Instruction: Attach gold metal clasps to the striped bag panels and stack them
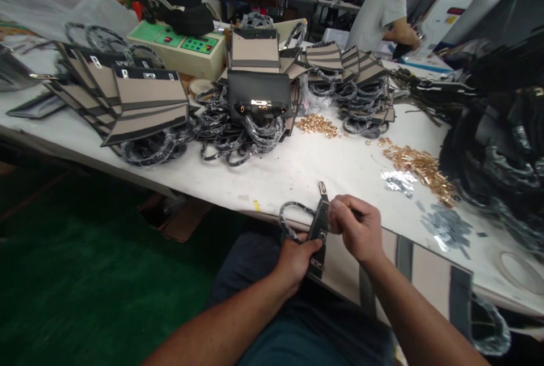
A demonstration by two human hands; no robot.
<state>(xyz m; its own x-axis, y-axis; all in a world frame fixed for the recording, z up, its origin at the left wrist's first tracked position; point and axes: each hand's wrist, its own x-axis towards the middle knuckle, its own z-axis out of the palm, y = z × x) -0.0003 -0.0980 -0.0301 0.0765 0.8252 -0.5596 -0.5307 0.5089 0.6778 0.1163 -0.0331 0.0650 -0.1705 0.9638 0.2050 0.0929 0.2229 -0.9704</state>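
A flat, unfolded handbag body (pixel 342 261), beige inside with dark bands, lies across my lap and the table's front edge. My left hand (pixel 295 264) grips its black end band, thumb on top beside a small metal fitting (pixel 315 263). Closed over the upper part of the same band is my right hand (pixel 359 227); a bit of something dark shows at its fingers, too little to name. A plastic-wrapped handle (pixel 291 207) loops out left of the band. Beyond it, a short strap with a metal plate (pixel 322 188) sticks out onto the table.
Stacked handbag bodies (pixel 148 91) and a finished-looking black bag (pixel 259 91) line the table's back. Gold metal pieces (pixel 419 165) and grey flat plates (pixel 446 224) lie to the right, near a tape roll (pixel 521 271). Behind stands a green-topped machine (pixel 182 43); a person (pixel 378 12) works farther back.
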